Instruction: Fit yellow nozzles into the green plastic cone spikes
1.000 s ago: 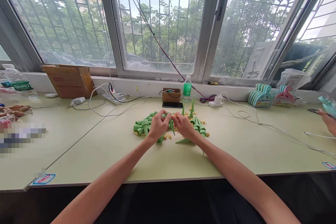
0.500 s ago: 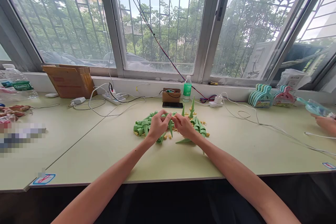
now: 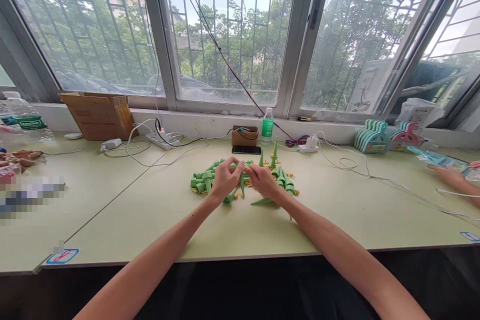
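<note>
My left hand (image 3: 226, 178) is closed round the top of a green plastic spike (image 3: 242, 186), whose tapered point hangs downward. Close beside it, my right hand (image 3: 263, 180) pinches at the spike's upper end; whatever lies between its fingertips is too small to make out. Around and behind my hands lies a pile of green ribbed tubular pieces (image 3: 207, 180). To the right are more green spikes (image 3: 288, 185), and two stand upright, including a tall spike (image 3: 275, 150) with a yellow piece on it. Small yellow pieces (image 3: 237, 195) are scattered among them.
Behind the pile are a black phone (image 3: 246, 150), a small cardboard box (image 3: 240, 137) and a water bottle (image 3: 267, 127). White cables (image 3: 369, 176) cross the table on both sides. Far right, another person's hand (image 3: 452, 177) holds a light-blue packaged item (image 3: 437, 159).
My hands stay almost in place; the spike's point has shifted slightly left. At the far right, the other person's hand and the light-blue item have moved left.
</note>
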`<state>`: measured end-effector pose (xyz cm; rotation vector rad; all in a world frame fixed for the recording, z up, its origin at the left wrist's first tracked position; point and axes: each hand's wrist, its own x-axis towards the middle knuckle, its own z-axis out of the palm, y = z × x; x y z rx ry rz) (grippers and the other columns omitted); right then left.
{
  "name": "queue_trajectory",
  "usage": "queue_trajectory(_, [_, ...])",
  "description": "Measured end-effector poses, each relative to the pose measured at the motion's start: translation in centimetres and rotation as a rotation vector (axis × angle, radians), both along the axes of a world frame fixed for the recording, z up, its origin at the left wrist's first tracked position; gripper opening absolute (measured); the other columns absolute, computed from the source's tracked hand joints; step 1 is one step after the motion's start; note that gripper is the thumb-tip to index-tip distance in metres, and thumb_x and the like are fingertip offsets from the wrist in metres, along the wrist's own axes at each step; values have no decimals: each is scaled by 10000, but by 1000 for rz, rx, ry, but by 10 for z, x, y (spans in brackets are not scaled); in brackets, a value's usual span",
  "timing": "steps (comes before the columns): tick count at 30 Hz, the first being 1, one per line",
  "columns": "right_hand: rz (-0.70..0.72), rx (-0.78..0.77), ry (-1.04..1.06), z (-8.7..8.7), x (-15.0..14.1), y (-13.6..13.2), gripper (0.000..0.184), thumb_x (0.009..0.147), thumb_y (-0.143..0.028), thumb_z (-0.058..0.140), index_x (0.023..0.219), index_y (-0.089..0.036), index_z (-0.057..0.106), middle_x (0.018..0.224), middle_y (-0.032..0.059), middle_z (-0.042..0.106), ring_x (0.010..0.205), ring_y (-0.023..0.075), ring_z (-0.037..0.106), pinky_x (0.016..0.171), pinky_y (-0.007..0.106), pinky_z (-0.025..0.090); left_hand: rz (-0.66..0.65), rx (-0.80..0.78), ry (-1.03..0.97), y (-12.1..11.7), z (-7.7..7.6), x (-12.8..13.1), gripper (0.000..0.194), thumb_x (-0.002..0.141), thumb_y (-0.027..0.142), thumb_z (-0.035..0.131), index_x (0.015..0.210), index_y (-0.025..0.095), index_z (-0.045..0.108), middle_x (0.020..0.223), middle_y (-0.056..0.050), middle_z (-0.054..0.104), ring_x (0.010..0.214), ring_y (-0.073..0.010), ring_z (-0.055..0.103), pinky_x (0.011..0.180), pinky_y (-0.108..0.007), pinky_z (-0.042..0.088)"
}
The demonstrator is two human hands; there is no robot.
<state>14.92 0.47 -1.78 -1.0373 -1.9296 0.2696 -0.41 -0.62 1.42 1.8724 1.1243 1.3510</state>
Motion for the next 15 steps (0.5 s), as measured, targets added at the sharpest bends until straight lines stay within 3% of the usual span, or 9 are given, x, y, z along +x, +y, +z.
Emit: queue_trajectory(15, [-36, 20, -33, -2, 0, 2, 435, 967, -470, 327, 619, -208, 325, 504, -49, 331, 489, 99, 291, 498, 241, 232, 13, 5, 2, -2, 2, 1, 261, 818, 450, 543, 742, 201, 526, 372, 79, 421, 319, -91, 368, 409, -213, 306])
